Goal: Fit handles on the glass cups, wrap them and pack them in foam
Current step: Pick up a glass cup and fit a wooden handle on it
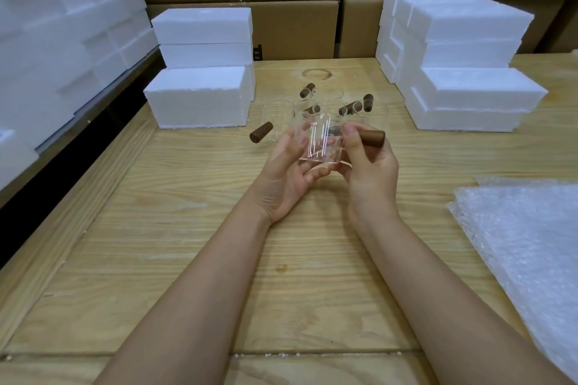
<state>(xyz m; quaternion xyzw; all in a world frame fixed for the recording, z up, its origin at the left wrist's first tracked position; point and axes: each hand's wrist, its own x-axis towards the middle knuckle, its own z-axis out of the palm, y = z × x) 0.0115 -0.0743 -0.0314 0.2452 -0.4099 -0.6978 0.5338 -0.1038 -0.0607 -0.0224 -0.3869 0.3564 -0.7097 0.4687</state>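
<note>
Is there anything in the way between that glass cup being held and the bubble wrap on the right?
Nothing visible. The left hand holds the glass cup, the right hand grips its brown handle, and only bare table shows between them and the bubble wrap.

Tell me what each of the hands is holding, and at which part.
The left hand cradles the glass cup by its side and bottom; the right hand pinches the brown handle near the cup.
</note>
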